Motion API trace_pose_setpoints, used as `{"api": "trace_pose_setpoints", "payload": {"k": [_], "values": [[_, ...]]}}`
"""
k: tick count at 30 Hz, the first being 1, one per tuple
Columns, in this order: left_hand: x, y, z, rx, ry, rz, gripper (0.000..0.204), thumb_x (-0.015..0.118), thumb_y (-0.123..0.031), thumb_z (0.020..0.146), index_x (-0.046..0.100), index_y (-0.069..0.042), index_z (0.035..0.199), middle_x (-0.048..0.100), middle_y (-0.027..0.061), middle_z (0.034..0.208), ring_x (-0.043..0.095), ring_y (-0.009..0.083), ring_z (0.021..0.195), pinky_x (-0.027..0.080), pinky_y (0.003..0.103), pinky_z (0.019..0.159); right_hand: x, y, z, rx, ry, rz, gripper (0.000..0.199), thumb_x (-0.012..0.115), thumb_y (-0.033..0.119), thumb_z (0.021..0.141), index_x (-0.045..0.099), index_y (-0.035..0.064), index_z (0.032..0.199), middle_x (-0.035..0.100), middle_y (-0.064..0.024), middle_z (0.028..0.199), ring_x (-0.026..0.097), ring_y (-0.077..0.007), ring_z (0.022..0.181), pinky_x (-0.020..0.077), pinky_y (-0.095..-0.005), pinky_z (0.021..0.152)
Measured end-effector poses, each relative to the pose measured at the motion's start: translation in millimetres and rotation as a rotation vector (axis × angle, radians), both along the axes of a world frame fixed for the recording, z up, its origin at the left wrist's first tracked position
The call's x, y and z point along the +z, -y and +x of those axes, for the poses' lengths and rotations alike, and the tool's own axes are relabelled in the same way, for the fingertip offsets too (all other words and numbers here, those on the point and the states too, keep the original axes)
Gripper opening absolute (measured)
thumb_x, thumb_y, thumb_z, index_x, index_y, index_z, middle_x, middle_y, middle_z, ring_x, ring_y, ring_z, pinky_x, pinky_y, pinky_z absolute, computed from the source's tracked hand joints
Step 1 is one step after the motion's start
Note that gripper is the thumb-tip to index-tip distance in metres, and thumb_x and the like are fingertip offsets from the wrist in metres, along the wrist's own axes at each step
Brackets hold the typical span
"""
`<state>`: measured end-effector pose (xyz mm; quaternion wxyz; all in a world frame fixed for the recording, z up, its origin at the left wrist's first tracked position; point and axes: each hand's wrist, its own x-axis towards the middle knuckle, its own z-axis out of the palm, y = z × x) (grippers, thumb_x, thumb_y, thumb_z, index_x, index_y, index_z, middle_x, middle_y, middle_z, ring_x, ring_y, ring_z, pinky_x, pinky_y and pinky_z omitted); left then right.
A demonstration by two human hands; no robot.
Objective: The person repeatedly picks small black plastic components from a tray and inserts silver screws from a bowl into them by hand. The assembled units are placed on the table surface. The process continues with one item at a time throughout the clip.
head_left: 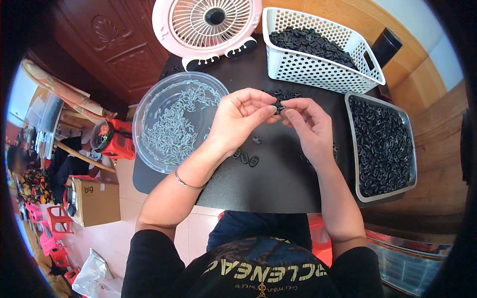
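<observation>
Left hand (238,119) and right hand (305,124) pinch one small black part (279,106) between clear bowl (149,99) of pins and tray (412,149) of black parts.

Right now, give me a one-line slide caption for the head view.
Both hands, left hand and right hand, pinch a small black part over a black table.

Bright even daylight, soft shadows, sharp centre, strong fisheye bending, black vignette at rim

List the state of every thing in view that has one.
Left hand: pinching the small black part.
Right hand: pinching the same part.
Small black part: held above the table.
Clear bowl: partly filled with pale pins.
White basket: part-filled.
Metal tray: nearly full.
</observation>
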<state>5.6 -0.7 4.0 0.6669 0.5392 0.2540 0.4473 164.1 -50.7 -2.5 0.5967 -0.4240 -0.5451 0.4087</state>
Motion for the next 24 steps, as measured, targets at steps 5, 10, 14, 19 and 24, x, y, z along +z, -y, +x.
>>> {"api": "trace_pose_setpoints", "payload": {"k": [5, 10, 14, 19, 24], "values": [[-0.1, 1.1, 0.8, -0.045, 0.007, 0.014, 0.014, 0.058, 0.001, 0.079, 0.057, 0.002, 0.092, 0.062, 0.0074, 0.081, 0.062, 0.0127, 0.071, 0.051, 0.021, 0.065, -0.2, 1.3, -0.5, -0.039, 0.072, 0.031, 0.012, 0.057, 0.002, 0.081, 0.059, 0.0006, 0.093, 0.060, -0.0031, 0.082, 0.056, -0.0073, 0.075, 0.0447, -0.0208, 0.068], [-2.0, 0.6, 2.1, -0.078, 0.031, -0.041, 0.011, 0.059, 0.001, 0.079, 0.057, 0.002, 0.090, 0.062, 0.0079, 0.084, 0.061, 0.0121, 0.076, 0.050, 0.022, 0.069, -4.1, 0.0, 3.5, -0.063, 0.099, 0.047, 0.011, 0.059, 0.001, 0.079, 0.061, 0.0019, 0.090, 0.061, -0.0030, 0.083, 0.057, -0.0076, 0.074, 0.0454, -0.0211, 0.065], [-6.0, -1.5, -0.6, -0.103, 0.053, -0.048, 0.012, 0.061, 0.002, 0.077, 0.057, 0.002, 0.089, 0.062, 0.0080, 0.085, 0.060, 0.0118, 0.080, 0.049, 0.023, 0.073, -9.3, -3.7, 4.5, -0.066, 0.160, 0.140, 0.012, 0.060, 0.000, 0.077, 0.062, 0.0036, 0.089, 0.061, -0.0021, 0.083, 0.057, -0.0073, 0.074, 0.0458, -0.0211, 0.064], [-6.3, -5.3, -1.2, -0.097, 0.099, -0.092, 0.017, 0.060, 0.004, 0.076, 0.058, 0.002, 0.093, 0.061, 0.0070, 0.087, 0.060, 0.0129, 0.081, 0.049, 0.024, 0.075, 3.3, -4.5, 11.1, -0.192, 0.231, 0.027, 0.013, 0.060, -0.001, 0.076, 0.062, 0.0025, 0.088, 0.061, -0.0030, 0.082, 0.058, -0.0082, 0.073, 0.0456, -0.0208, 0.064], [-0.1, -7.5, -4.0, -0.069, 0.126, -0.140, 0.021, 0.059, 0.003, 0.077, 0.057, 0.001, 0.098, 0.062, 0.0067, 0.085, 0.061, 0.0140, 0.081, 0.049, 0.024, 0.075, 6.1, -9.6, 25.4, -0.291, 0.486, -0.049, 0.014, 0.061, 0.002, 0.075, 0.062, 0.0035, 0.089, 0.060, -0.0061, 0.079, 0.058, -0.0118, 0.069, 0.0455, -0.0237, 0.062]]}}
